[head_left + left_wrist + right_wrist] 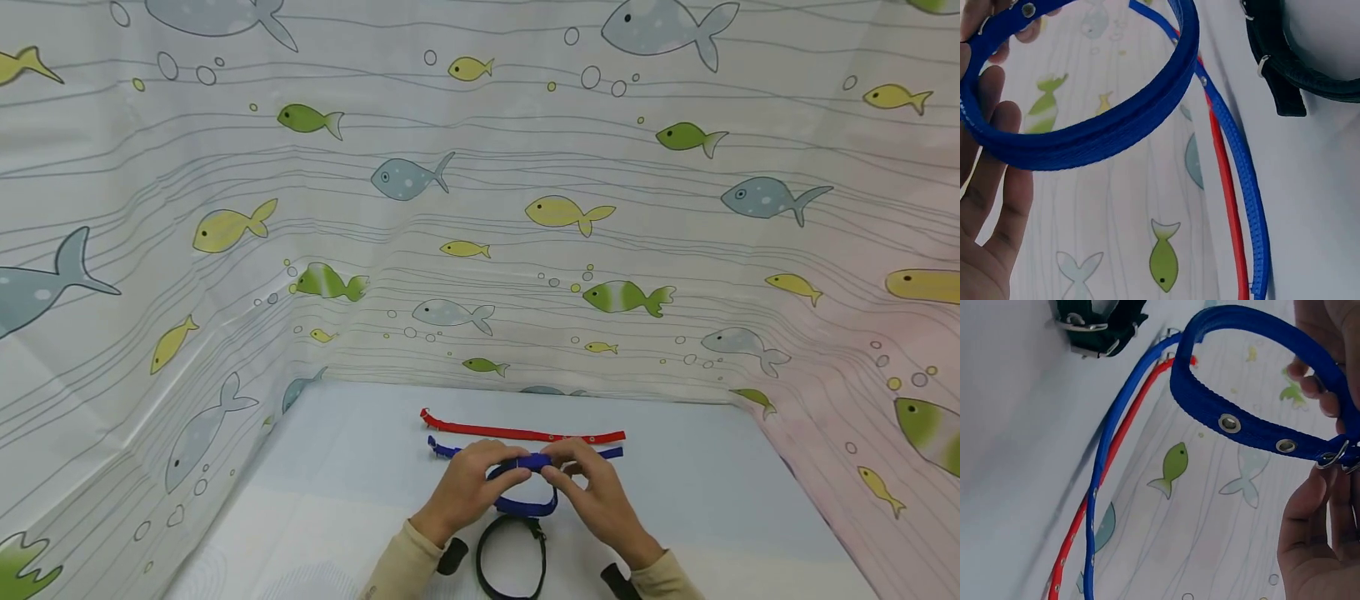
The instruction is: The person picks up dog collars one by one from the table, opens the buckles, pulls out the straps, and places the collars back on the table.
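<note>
A blue dog collar [534, 462], bent into a loop, is held between both hands. My left hand [471, 483] pinches it from the left with thumb and fingers. From the right, my right hand [600, 496] pinches the same band. Metal eyelets and a metal ring show on the held collar [1260, 439] in the right wrist view, with fingers close around the ring. Just below the loop, a black collar [478, 560] lies curled in a circle on the table. Beyond the hands a second blue collar [444, 451] lies stretched out, its middle hidden by them.
A red collar [495, 432] lies straight on the white table [697, 492], behind the second blue one. Fish-printed sheeting [510, 275] encloses the table at the back and both sides. Dark objects [452, 557] sit at the wrists.
</note>
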A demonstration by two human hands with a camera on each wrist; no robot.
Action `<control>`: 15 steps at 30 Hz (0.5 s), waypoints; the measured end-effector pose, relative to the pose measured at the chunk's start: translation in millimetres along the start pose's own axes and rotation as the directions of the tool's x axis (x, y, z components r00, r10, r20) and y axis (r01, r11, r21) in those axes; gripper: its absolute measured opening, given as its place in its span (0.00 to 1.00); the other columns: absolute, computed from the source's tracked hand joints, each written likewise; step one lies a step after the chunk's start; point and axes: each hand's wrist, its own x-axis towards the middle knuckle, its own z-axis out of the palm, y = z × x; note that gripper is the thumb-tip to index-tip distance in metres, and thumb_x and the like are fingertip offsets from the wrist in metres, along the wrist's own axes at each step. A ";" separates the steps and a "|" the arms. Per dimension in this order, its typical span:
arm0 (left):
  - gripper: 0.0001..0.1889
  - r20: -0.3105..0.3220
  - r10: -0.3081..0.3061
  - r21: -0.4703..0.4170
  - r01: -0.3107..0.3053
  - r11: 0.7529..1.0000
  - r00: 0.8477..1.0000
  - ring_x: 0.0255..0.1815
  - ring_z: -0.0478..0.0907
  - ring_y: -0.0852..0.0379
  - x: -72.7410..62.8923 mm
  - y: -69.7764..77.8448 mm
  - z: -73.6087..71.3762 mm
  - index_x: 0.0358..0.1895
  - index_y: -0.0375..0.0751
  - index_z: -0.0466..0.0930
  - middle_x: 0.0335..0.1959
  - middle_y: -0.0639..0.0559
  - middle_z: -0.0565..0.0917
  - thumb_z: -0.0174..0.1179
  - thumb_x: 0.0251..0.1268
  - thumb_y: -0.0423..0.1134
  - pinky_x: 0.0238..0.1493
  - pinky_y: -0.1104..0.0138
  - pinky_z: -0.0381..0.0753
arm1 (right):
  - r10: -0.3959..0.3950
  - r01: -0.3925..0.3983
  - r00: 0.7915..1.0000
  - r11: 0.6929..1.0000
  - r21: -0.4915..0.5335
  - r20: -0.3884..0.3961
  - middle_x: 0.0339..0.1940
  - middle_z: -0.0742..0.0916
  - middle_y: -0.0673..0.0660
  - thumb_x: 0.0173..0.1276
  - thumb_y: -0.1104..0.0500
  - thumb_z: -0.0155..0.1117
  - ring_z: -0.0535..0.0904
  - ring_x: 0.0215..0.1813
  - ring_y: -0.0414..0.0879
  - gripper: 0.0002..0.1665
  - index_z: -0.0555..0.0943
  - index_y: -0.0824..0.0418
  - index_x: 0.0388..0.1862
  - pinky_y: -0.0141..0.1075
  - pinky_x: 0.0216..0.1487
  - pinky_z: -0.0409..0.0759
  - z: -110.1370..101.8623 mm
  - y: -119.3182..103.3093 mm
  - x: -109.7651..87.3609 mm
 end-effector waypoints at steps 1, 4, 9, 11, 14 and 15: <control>0.14 -0.001 -0.002 -0.005 0.002 1.000 1.000 0.49 0.82 0.65 0.3 0.3 -0.9 0.54 0.49 0.86 0.46 0.62 0.87 0.63 0.72 0.48 0.52 0.65 0.82 | 0.008 -0.008 1.000 1.000 0.005 -0.001 0.45 0.83 0.46 0.75 0.58 0.65 0.80 0.45 0.43 0.12 0.80 0.48 0.55 0.37 0.45 0.82 0.8 -0.4 0.0; 0.13 0.005 0.031 0.022 -0.031 0.999 1.000 0.48 0.82 0.65 0.5 1.0 -2.1 0.54 0.48 0.86 0.45 0.62 0.87 0.64 0.72 0.47 0.52 0.65 0.82 | -0.006 0.007 1.000 0.995 -0.097 0.012 0.45 0.82 0.42 0.74 0.55 0.67 0.79 0.46 0.40 0.12 0.79 0.46 0.53 0.37 0.44 0.82 0.7 -2.5 -0.1; 0.13 0.028 0.152 0.181 -0.154 0.971 0.988 0.43 0.82 0.66 1.3 1.0 -1.1 0.51 0.47 0.87 0.42 0.60 0.87 0.65 0.71 0.47 0.50 0.66 0.82 | -0.160 0.174 0.985 0.884 -0.434 0.069 0.46 0.83 0.38 0.64 0.47 0.76 0.80 0.47 0.35 0.15 0.84 0.46 0.48 0.38 0.46 0.84 -8.4 -7.2 5.5; 0.13 0.032 0.176 0.222 -0.178 0.959 0.984 0.43 0.82 0.66 1.7 1.6 -0.6 0.51 0.48 0.87 0.42 0.61 0.87 0.64 0.71 0.48 0.49 0.66 0.81 | -0.184 0.198 0.980 0.861 -0.469 0.077 0.45 0.84 0.37 0.62 0.46 0.77 0.80 0.47 0.33 0.15 0.86 0.45 0.46 0.37 0.47 0.84 -11.9 -9.3 8.4; 0.13 0.025 0.172 0.208 -0.173 0.963 0.985 0.45 0.82 0.66 1.9 2.8 -0.6 0.53 0.48 0.87 0.43 0.61 0.87 0.63 0.73 0.48 0.51 0.66 0.81 | -0.192 0.198 0.980 0.876 -0.440 0.058 0.44 0.84 0.36 0.62 0.47 0.77 0.81 0.47 0.34 0.14 0.87 0.44 0.46 0.38 0.46 0.85 -14.4 -9.9 9.4; 0.13 0.018 0.167 0.195 -0.167 0.967 0.986 0.45 0.82 0.66 1.8 3.0 -0.8 0.53 0.47 0.86 0.44 0.61 0.87 0.63 0.73 0.48 0.52 0.66 0.81 | -0.198 0.201 0.979 0.886 -0.419 0.049 0.44 0.85 0.37 0.63 0.48 0.76 0.81 0.47 0.35 0.14 0.87 0.44 0.47 0.38 0.46 0.85 -14.3 -9.6 9.0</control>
